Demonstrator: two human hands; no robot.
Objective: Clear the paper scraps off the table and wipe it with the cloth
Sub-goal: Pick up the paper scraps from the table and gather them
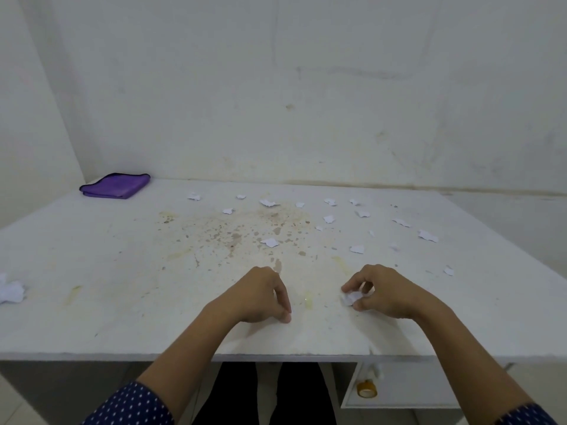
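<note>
A stained white table (122, 302) carries several small white paper scraps (270, 242) scattered over its far and right parts. My right hand (383, 294) rests near the front edge, fingers curled around a crumpled paper scrap (351, 297). To its left, my left hand (260, 297) lies on the table with fingers curled down and fingertips touching the surface; nothing shows in it. A folded purple cloth (115, 186) lies in the far left corner by the wall. A bigger crumpled heap of paper (10, 291) sits at the left edge.
White walls close the table at the back and on the left. Brown and yellow stains (245, 228) cover the table's middle. Below the front edge at right, an open drawer (399, 391) holds a roll of tape (366, 388).
</note>
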